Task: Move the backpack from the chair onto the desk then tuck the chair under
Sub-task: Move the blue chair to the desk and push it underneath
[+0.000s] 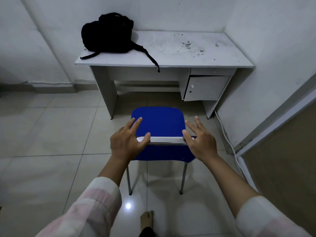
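Item: my left hand (127,142) and right hand (199,140), both spread wide, holding nothing, poised at the top rail of the blue chair (158,124), I judge to push it. Backpack (106,34) sits on the desk (188,50), left end. Kneehole looks clear; the hanging cabinet door (204,88) flanks it.

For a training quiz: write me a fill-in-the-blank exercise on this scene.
1. The backpack lies on the ____.
2. The chair has a seat coloured ____.
3. Both hands, left hand and right hand, are open at the chair's ____.
4. The desk has a cupboard door that hangs ____.

Missing words: desk; blue; backrest; ajar
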